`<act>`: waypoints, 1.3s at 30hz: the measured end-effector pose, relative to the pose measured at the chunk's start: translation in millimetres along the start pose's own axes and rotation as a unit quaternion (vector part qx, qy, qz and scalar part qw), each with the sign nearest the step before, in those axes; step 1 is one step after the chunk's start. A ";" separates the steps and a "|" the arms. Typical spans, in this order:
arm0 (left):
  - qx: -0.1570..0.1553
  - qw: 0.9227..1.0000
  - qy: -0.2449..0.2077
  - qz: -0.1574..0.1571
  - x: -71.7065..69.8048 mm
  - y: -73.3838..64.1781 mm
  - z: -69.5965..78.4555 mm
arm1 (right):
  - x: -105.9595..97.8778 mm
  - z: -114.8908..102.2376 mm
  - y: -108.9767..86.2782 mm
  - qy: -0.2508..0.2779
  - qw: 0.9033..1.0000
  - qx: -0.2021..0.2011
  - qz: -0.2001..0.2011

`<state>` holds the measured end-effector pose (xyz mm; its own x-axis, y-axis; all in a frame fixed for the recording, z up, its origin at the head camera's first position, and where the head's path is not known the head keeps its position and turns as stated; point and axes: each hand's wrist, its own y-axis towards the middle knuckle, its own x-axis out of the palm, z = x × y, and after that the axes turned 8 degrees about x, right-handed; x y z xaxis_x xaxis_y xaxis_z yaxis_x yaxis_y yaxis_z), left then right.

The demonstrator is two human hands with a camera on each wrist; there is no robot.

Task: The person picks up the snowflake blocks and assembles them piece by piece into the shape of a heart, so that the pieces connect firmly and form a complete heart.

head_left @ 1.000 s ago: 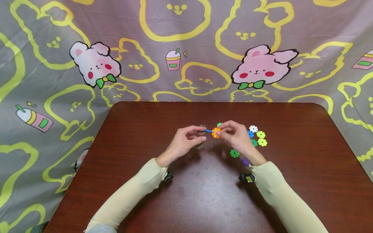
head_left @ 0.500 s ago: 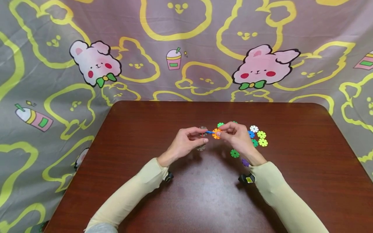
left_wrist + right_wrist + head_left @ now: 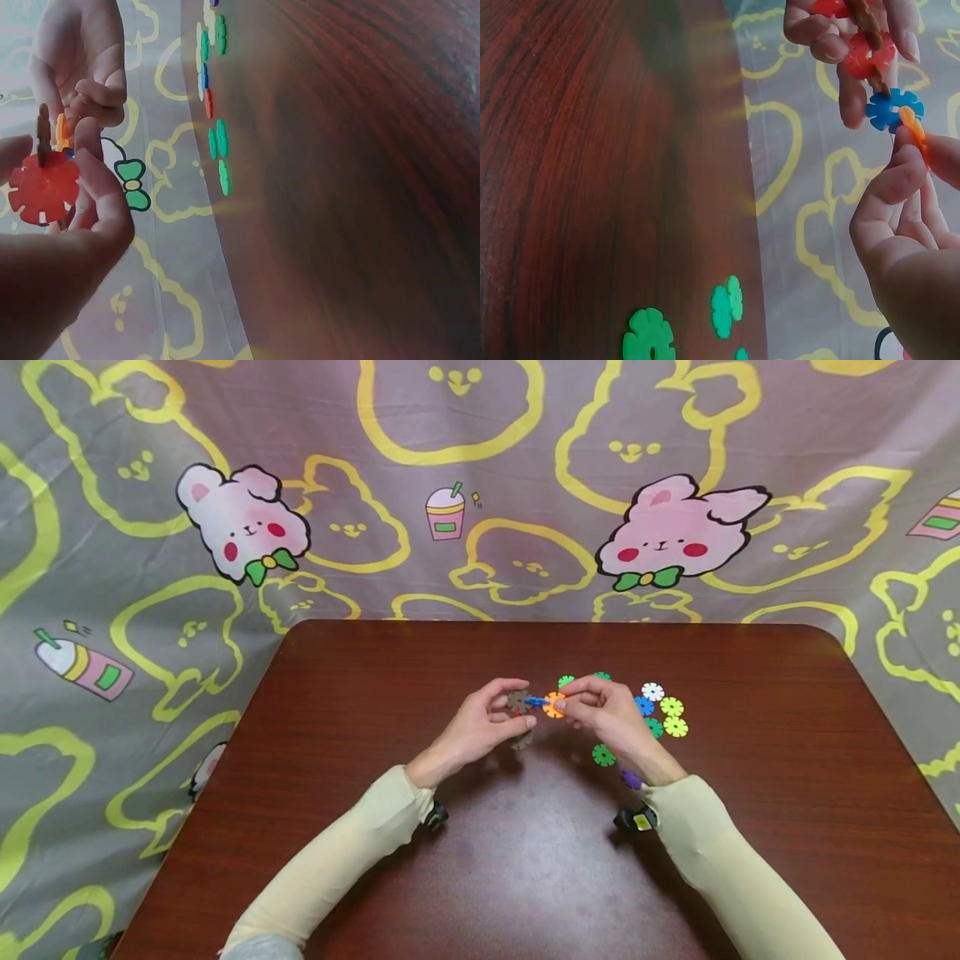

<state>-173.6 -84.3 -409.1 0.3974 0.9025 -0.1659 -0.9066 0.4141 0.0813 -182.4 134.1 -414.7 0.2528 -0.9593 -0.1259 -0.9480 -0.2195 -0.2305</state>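
Over the middle of the table, my left hand (image 3: 474, 718) holds a chain of interlocking snowflake discs between thumb and fingers. Red discs (image 3: 871, 55) alternate with brown ones (image 3: 517, 700), and a blue disc (image 3: 885, 112) sits at the end towards my right hand. My right hand (image 3: 609, 714) pinches an orange snowflake disc (image 3: 553, 705) by thumb and fingertips. The orange disc meets the blue one's edge at an angle; how deep the slots are joined cannot be told. A red disc (image 3: 45, 187) of the chain faces the left wrist camera.
Loose snowflake discs lie on the brown table (image 3: 360, 693) around my right hand: a white one (image 3: 652, 692), yellow ones (image 3: 675, 727), a green one (image 3: 603, 755) and a purple one (image 3: 632, 778), among others. A patterned curtain (image 3: 525, 485) hangs behind the table.
My left fingers have lifted and spread slightly, showing more of the brown disc. The blue and orange discs stay between the hands, nearly in place.
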 end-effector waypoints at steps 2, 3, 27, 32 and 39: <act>-0.006 1.000 0.012 0.003 0.0 0.4 0.5 | -0.3 0.0 -0.6 0.009 1.000 0.003 -0.008; -0.010 1.000 0.019 0.005 0.1 0.7 0.7 | -0.3 -0.3 -1.0 0.015 1.000 0.006 -0.012; 0.002 0.995 0.086 0.051 -4.1 1.3 -1.0 | -32.5 4.2 14.0 -0.071 0.997 -0.023 0.034; -0.009 0.998 0.051 0.041 -8.5 -1.6 -2.4 | -52.4 11.7 22.4 -0.215 0.973 -0.043 0.077; -0.006 0.999 0.031 0.031 -9.9 -3.4 -2.7 | -55.9 25.6 34.4 -0.349 0.934 -0.056 0.044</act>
<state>-174.8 -95.0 -410.4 0.3308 0.9173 -0.2215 -0.9311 0.3555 0.0817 -224.2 184.6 -440.3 0.1998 -0.6340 -0.7470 -0.9756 -0.1999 -0.0913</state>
